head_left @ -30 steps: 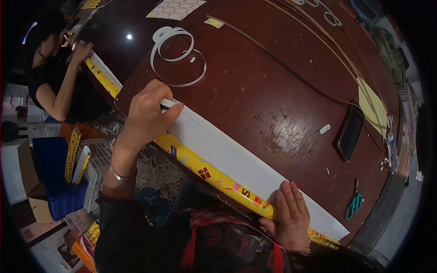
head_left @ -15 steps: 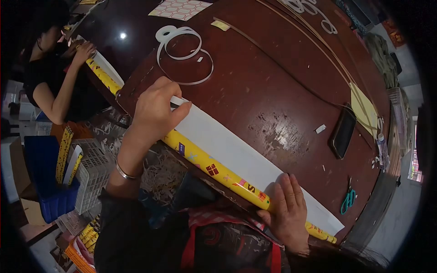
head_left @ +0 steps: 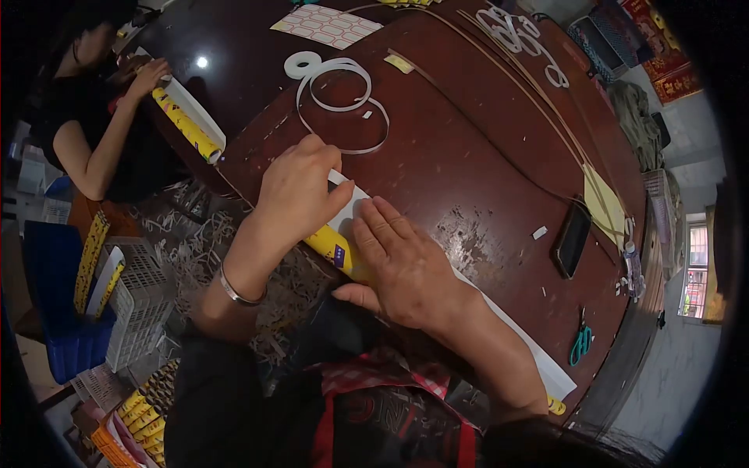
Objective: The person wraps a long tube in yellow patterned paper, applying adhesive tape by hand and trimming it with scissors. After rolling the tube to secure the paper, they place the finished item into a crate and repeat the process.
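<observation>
A long sheet of yellow printed paper, its white inner side showing, lies rolled into a tube along the table's near edge. My left hand is closed around the tube's far-left end, thumb pressed on the white side near a small dark patch. Close beside it, my right hand rests flat across the tube, fingers stretched and thumb apart on the near side. My right forearm covers much of the tube's middle. Just beyond my left hand lies a loop of white tape with its roll.
Across the brown table are a phone, teal scissors, long thin strips and a label sheet. A co-worker handles another yellow tube. Crates and paper shreds lie at lower left.
My right hand has slid up the tube from its lower right part to beside my left hand. My left hand keeps its grip on the end. The view has shifted slightly.
</observation>
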Demonstrator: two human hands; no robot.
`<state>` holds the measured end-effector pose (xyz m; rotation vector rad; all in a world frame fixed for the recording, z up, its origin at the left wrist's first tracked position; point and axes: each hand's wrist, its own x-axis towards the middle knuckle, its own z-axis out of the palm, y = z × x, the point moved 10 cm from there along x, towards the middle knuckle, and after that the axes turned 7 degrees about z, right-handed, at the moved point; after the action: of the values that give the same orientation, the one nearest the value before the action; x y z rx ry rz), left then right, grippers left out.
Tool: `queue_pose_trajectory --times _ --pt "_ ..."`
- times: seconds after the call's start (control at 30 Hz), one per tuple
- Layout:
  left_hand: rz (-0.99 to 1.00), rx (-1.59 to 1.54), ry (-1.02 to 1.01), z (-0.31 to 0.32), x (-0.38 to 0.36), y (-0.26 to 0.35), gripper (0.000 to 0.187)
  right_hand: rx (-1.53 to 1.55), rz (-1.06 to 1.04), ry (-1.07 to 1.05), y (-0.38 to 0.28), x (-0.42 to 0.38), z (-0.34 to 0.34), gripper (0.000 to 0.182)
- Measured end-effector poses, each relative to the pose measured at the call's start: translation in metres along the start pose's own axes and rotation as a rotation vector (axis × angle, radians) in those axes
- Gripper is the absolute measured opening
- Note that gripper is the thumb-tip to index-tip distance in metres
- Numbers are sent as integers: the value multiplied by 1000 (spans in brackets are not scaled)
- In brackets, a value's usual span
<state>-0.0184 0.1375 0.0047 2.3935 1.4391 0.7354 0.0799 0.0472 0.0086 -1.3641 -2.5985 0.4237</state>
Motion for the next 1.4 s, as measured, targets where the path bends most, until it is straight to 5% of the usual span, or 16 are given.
queue_pose_trajectory --times 0.7,1.4 --pt "175 -403 -150 -17 -5 -10 22 -19 32 -65 1 6 7 74" --pt "21 114 -45 -24 7 -28 22 -16 27 -59 1 5 6 74"
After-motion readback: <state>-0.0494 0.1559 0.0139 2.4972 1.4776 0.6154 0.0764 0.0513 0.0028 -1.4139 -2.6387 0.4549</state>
